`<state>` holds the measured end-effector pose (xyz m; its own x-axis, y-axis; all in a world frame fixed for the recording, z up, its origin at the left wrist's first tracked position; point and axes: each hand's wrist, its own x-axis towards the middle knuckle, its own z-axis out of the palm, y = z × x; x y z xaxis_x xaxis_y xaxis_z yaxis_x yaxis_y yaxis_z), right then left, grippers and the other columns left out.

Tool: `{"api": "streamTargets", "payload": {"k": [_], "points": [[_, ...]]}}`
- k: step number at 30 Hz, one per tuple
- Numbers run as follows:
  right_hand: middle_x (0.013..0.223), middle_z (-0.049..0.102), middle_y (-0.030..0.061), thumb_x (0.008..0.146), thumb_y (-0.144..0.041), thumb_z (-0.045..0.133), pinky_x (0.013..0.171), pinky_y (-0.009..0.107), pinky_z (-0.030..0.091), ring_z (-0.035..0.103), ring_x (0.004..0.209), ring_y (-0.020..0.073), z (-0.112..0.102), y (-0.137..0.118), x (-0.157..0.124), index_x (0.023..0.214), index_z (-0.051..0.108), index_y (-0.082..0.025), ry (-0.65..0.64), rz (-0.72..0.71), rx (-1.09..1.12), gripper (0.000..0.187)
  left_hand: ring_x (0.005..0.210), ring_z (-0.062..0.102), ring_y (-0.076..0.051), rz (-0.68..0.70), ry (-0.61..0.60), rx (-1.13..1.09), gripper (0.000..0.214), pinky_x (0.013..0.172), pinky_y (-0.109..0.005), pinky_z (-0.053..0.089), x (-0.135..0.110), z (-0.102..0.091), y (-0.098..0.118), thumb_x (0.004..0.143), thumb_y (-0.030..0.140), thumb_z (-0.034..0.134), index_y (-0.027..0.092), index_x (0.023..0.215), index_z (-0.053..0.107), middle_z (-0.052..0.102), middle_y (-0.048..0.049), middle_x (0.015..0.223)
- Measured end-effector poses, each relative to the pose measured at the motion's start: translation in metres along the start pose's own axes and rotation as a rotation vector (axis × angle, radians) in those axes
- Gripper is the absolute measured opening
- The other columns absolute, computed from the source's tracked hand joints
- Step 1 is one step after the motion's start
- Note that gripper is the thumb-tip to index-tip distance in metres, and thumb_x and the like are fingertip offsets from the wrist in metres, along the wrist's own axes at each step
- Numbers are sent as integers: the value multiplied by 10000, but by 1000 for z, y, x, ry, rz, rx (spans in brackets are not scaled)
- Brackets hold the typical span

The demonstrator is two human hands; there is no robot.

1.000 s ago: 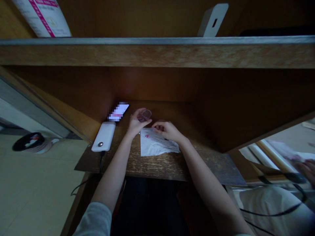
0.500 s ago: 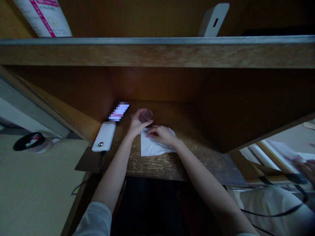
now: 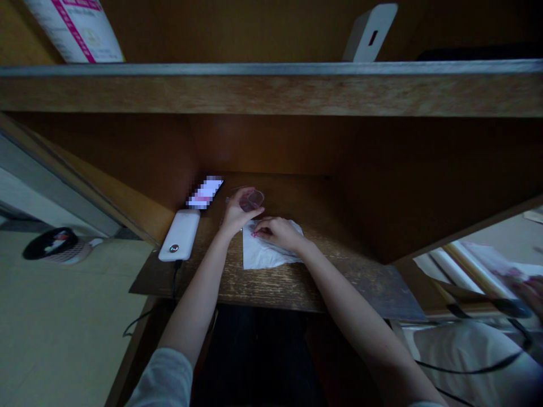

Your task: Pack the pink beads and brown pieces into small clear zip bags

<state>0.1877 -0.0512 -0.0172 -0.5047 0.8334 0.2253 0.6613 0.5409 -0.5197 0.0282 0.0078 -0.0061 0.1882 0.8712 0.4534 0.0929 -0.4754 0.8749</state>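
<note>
My left hand (image 3: 236, 217) is closed round a small clear pinkish cup (image 3: 252, 199), held tilted just above the wooden desk (image 3: 271, 282). My right hand (image 3: 278, 232) rests on a white tissue (image 3: 265, 255) spread on the desk. Its fingertips are pinched together over small pink bits (image 3: 255, 233) at the tissue's upper left corner, right below the cup. What the fingers pinch is too small to name.
A white power bank (image 3: 180, 236) with a cable lies left of my hands, and a lit phone (image 3: 205, 192) beyond it. A shelf (image 3: 271, 85) overhangs the desk. A fan (image 3: 51, 244) sits on the floor at left. Another person's hand (image 3: 528, 291) shows at far right.
My right hand slid left across the tissue to the pink bits at its corner and pinched there. The left hand kept the cup in place.
</note>
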Motion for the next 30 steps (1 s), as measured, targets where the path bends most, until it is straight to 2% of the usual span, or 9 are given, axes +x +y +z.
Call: {"api": "streamTargets", "payload": {"k": [5,12,17,21,30], "points": [[905,718,29,839,-220,579,679,260,414,635,770,164,-4,-1,0,933,716,-242,20,9,4,168,1006,620,-222,-4,4,25,548,873,-393,507,0,0,-2,602,209,784,207,1110,580,610,-90,1166],[920,700,39,858,-236,566,651,244,406,587,708,128,-26,-6,-6,955,703,-208,150,23,130,170,1064,603,-233,27,1,56,530,896,-400,499,1,-1,-4,611,202,777,209,1106,587,602,-94,1198],[808,669,26,862,-301,569,596,237,388,533,639,116,-40,-6,-8,937,696,-192,315,45,228,183,1031,616,-225,71,-24,113,514,894,-388,499,-1,2,-6,615,196,778,194,1091,586,619,-86,1153],[740,632,19,855,-351,574,577,239,383,513,624,118,-44,-2,-10,922,686,-183,423,76,286,213,985,628,-212,98,-110,135,510,871,-371,506,-5,10,-3,624,174,772,195,1094,576,642,-72,1085],[708,618,12,848,-366,581,571,239,391,508,605,117,-43,1,-9,886,683,-191,445,90,291,206,1050,607,-224,136,-200,139,521,926,-396,477,-11,16,4,655,185,758,216,1137,563,631,-81,1134]]}}
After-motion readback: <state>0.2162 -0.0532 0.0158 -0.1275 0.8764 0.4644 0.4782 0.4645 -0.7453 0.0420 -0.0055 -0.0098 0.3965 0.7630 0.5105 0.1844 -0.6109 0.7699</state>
